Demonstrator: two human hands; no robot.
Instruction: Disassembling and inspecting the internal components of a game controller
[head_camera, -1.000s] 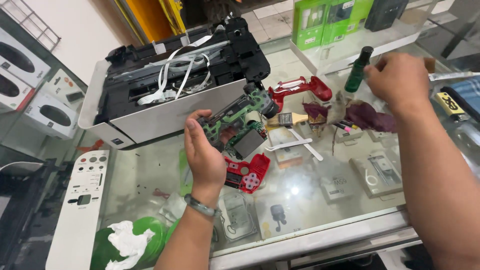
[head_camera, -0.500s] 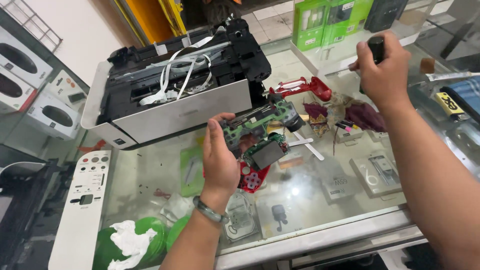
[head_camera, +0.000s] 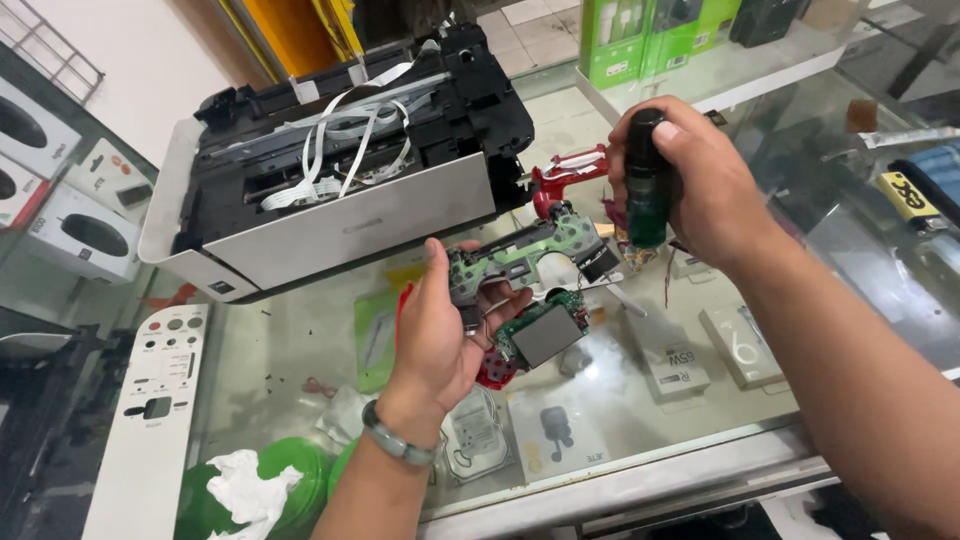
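Note:
My left hand grips the green inner frame of a game controller above the glass counter, with its circuit board dangling below on wires. My right hand is closed around a dark green bottle with a black cap, held upright just right of the controller frame. A red controller shell piece lies behind them on the counter, and another red shell shows under my left hand.
An opened printer with loose white ribbon cables fills the back left of the glass counter. Its white control panel lies at left. Green tubs with white tissue sit front left. Boxes show under the glass.
My right hand lifted the bottle from the counter's back right and brought it left, close to the controller. My left hand raised the controller frame and tilted it.

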